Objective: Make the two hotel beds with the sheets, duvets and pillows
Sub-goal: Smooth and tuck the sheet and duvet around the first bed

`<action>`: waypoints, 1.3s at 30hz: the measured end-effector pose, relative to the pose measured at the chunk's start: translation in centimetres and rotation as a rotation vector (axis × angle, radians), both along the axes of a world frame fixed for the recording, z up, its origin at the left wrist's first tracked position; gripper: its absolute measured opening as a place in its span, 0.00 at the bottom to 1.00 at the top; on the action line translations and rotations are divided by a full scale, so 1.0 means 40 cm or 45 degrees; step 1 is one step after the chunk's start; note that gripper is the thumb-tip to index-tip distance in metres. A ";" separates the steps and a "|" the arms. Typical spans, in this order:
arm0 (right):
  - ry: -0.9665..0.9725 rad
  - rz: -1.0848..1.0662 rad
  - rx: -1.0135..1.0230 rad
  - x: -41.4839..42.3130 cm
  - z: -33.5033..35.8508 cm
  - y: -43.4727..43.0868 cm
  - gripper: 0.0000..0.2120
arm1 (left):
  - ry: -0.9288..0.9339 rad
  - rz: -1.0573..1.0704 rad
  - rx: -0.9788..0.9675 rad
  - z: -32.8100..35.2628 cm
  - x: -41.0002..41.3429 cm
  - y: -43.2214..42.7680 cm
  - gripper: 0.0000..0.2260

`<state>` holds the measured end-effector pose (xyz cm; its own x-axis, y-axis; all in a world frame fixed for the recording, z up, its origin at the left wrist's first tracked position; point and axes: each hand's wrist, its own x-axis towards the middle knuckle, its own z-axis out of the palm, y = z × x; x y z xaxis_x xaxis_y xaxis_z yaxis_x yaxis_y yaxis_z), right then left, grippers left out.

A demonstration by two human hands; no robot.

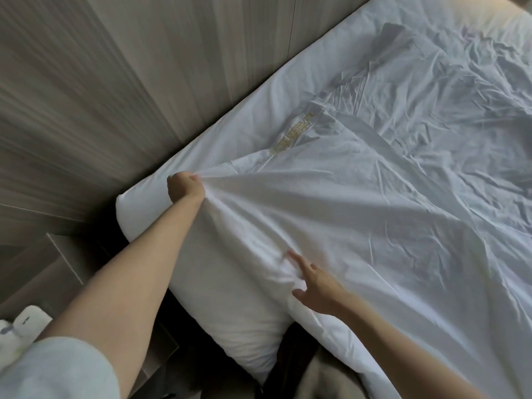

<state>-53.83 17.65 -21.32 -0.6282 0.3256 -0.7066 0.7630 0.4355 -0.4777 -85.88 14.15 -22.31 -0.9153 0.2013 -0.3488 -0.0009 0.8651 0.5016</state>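
Rumpled white duvet [359, 211] spread over the white-sheeted mattress [230, 116].

Spread over white padded mattress [144, 217]: crumpled white fabric duvet [374, 226], overhanging near edge. Behind mattress, grey wood-grain wall panel [115, 82]; left of corner, grey wooden cabinet [43, 272].

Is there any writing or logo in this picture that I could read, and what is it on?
Gold embroidery on the white duvet, near its folded edge: a short row of characters, too creased and blurred to read.
Small dark marks on the white item at the lower left: too small to read.
No other text shows.
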 end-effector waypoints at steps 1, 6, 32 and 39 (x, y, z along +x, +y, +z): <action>-0.015 0.000 -0.001 0.003 -0.005 0.003 0.35 | -0.116 0.092 -0.082 -0.012 0.010 0.000 0.13; 0.126 -0.196 0.379 0.011 0.007 0.038 0.22 | 0.465 -0.480 0.178 -0.021 0.157 0.001 0.20; -0.176 -0.959 0.285 0.304 -0.053 0.439 0.44 | 0.434 -1.254 -0.143 -0.048 0.388 0.553 0.31; -0.191 -1.004 0.228 0.299 -0.060 0.462 0.52 | 0.260 -1.556 -0.477 -0.044 0.369 0.675 0.32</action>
<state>-41.87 36.11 -23.74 -0.0708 0.7474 -0.6606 0.9269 -0.1954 -0.3203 -71.11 41.14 -24.08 -0.2519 0.8609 -0.4420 0.9325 0.3380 0.1270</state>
